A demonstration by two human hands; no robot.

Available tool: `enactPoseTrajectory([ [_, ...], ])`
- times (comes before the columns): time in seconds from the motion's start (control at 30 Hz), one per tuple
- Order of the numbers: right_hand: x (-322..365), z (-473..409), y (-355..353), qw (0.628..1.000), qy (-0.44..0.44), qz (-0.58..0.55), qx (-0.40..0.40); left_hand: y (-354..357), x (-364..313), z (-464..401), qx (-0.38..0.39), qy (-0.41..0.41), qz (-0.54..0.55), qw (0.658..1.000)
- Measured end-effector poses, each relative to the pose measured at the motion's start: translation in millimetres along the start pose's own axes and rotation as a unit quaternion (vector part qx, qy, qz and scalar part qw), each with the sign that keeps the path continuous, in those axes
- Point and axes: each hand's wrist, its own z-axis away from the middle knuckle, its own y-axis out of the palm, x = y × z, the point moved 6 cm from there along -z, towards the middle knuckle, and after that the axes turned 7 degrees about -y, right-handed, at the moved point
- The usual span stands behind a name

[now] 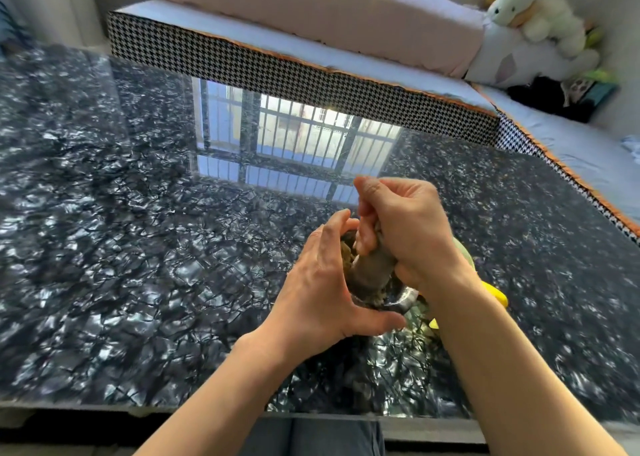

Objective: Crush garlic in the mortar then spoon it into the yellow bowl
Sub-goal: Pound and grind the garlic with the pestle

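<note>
Writing of any kind, brand or label, cannot be read on anything in view. Black marble-patterned worktop [121, 247], glossy and veined in silver-grey, fills most of the scene and mirrors a barred window in its far middle. Beyond its far edge runs a low cushioned bench [311, 71] with a houndstooth side panel and orange piping, turning the corner along the right. A long pale pink bolster cushion [311, 8] lies on the bench at the back, and a white plush toy [533, 12] sits in the far right corner above a heap of dark and green soft items.

Near the middle of the worktop, slightly right, stands the stone mortar [398, 299], mostly hidden by both hands. The left hand [322, 282] wraps round the mortar's left side, fingers curled over the far rim and thumb pressed along the near rim. The right hand [405, 227] is closed in a fist round the upper part of the stone pestle [372, 268], whose thick lower end is down inside the mortar. Yellowish crushed garlic [346, 253] shows in the gap between the hands and clings along the near rim. Just right of the mortar, behind the right forearm, slivers of the yellow bowl [498, 294] show on the worktop.
</note>
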Motion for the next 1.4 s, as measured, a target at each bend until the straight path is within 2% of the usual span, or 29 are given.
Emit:
enactPoseTrajectory([
  [0.13,23,-6,-11,0.996,-0.050,-0.060,-0.030,1,0,0,0.003,0.005,-0.002,1.000],
  [0.23,-1,1,-2,0.999,-0.039,0.014,-0.014,0,2,-1,-0.002,-0.001,0.000,1.000],
  [0.33,-17,2,4,1.000,-0.007,0.027,-0.004,0,1,-1,-0.005,-0.002,0.006,1.000],
  [0.43,-8,-1,-1,1.000,0.010,-0.007,-0.013,0,0,1,0.000,-0.001,0.010,1.000],
  [0.57,30,-10,-20,0.993,-0.057,-0.094,-0.044,1,0,-1,0.006,0.008,-0.008,1.000],
  [0.63,30,-12,-19,0.993,-0.074,-0.077,-0.044,1,0,-1,0.004,0.005,-0.008,1.000],
  [0.8,-17,0,4,0.999,-0.022,0.028,-0.003,0,0,-1,-0.008,-0.006,0.005,1.000],
  [0.93,-7,-3,-1,1.000,-0.005,-0.007,-0.006,0,1,-1,-0.004,-0.003,0.008,1.000],
  [1.07,21,-9,-17,0.995,-0.058,-0.068,-0.036,2,2,-1,0.004,0.004,-0.004,1.000],
  [1.27,-15,-1,4,0.998,-0.038,0.056,0.000,0,1,-2,-0.010,0.004,0.007,1.000],
  [1.4,-9,-4,-3,1.000,-0.009,0.023,-0.019,1,0,-1,0.000,0.008,0.014,1.000],
])
